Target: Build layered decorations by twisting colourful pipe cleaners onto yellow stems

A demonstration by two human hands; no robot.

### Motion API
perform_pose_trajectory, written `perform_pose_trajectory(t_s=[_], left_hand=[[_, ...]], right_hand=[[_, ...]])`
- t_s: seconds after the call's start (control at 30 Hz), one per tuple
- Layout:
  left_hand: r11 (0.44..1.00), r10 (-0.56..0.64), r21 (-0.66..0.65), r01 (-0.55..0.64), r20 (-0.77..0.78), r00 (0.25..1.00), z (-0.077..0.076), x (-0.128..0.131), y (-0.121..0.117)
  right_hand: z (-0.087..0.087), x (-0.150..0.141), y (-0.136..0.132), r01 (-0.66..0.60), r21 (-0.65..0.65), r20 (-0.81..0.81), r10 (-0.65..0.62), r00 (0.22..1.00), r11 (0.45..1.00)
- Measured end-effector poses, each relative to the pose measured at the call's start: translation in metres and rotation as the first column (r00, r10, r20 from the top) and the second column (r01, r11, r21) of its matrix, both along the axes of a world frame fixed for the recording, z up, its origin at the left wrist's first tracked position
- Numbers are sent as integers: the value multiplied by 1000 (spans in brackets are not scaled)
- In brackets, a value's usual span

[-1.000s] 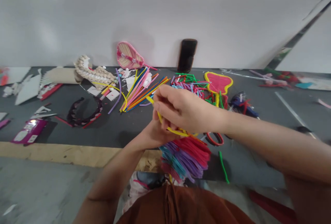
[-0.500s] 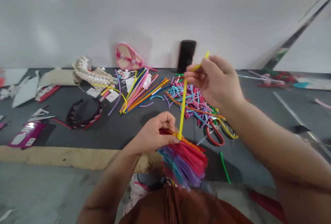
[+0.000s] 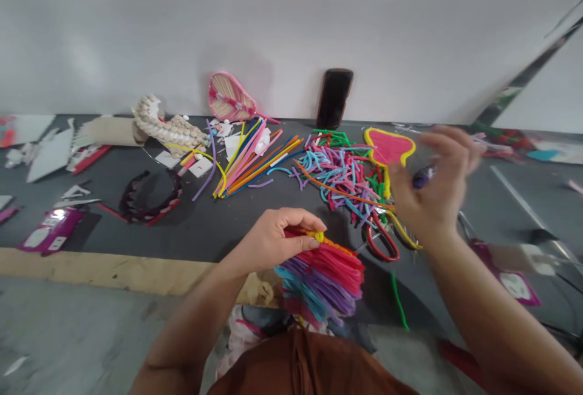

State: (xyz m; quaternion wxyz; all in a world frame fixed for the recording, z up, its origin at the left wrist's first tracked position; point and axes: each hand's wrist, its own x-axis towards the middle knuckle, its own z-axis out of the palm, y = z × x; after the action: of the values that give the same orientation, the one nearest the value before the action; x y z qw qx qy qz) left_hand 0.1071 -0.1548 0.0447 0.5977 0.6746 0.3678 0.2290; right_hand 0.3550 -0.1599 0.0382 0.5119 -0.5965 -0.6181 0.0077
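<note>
My left hand (image 3: 285, 238) pinches the upper edge of a fan-shaped bundle of fuzzy pipe cleaners (image 3: 334, 276) between thumb and forefinger. Pink, purple and teal strips hang from its orange edge. A small bit of yellow pipe cleaner (image 3: 319, 236) shows at that edge, by my fingertips. My right hand (image 3: 437, 182), smeared by motion, is raised over the right part of the table with thumb and fingers apart. Behind it, a small dark blue thing (image 3: 423, 177) shows through the gap; its kind is unclear. A pink shape with a yellow border (image 3: 389, 147) lies to the left of this hand.
Cut pipe cleaners (image 3: 337, 170) lie heaped mid-table, with red-handled scissors (image 3: 382, 243) in front. Long pipe cleaners (image 3: 250, 167) are spread left of them. A phone (image 3: 334, 98) leans on the wall. A dark headband (image 3: 150, 200) and a purple packet (image 3: 52, 231) lie left.
My right hand has let go of the long yellow pipe cleaner and moved right and lower. Only a short yellow bit now shows at the bundle. My left hand keeps its pinch.
</note>
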Motion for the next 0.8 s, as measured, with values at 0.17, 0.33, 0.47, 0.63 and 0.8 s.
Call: perform_pose_trajectory(t_s=[0.17,0.33,0.47,0.63,0.8], left_hand=[[998,21,-55,-18,51,998,-1,2,-1],[1000,-4,-19,4,9,1000,0,1,-1],[998,-63,-8,63,-11,998,1,-1,0],[981,-96,156,113,-110,989,4,0,0],[966,-69,241,94,-110,992,0,1,-2]], right_hand=[[19,-30,-15,-679,-319,143,742,655,662],[15,-36,-13,-725,-429,-66,781,621,539],[18,-28,-14,-761,-331,13,809,588,558],[21,-32,-16,-776,-305,71,826,560,552],[16,-39,-19,-735,-290,24,772,635,613]])
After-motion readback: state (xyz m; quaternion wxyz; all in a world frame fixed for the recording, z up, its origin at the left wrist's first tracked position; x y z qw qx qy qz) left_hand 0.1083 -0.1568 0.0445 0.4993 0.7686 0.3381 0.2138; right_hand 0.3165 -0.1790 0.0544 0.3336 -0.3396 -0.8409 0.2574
